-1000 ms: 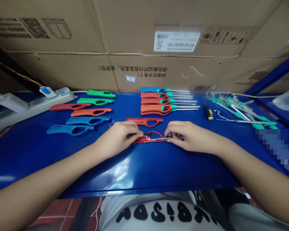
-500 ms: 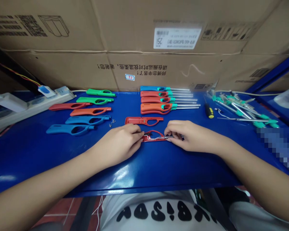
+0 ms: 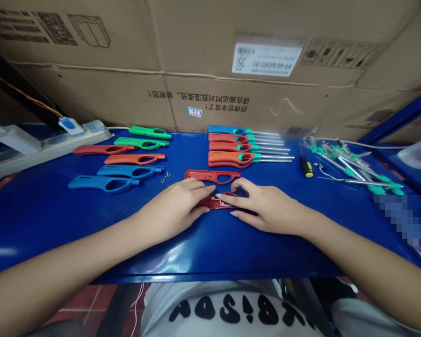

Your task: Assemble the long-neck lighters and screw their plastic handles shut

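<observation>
Both hands, the left hand (image 3: 177,206) and the right hand (image 3: 263,208), are pressed flat on a red shell (image 3: 215,202) on the bench (image 3: 56,220). It is probably held down so it cannot slide; nothing looks pinched, though the fingertips are partly hidden. A second red shell (image 3: 212,176) is laid just behind.

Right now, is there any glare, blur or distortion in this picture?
Head view: glare patch on the blue table near its front edge; wide-angle bending bows the cardboard boxes; a pixelated block covers the right edge; the hands and the red shell look reasonably sharp.

- I see left hand (image 3: 177,206) and right hand (image 3: 263,206) pressing flat on a red lighter shell (image 3: 215,201).
- Second red shell (image 3: 212,176) lies just beyond, on the blue table (image 3: 214,248).
</observation>
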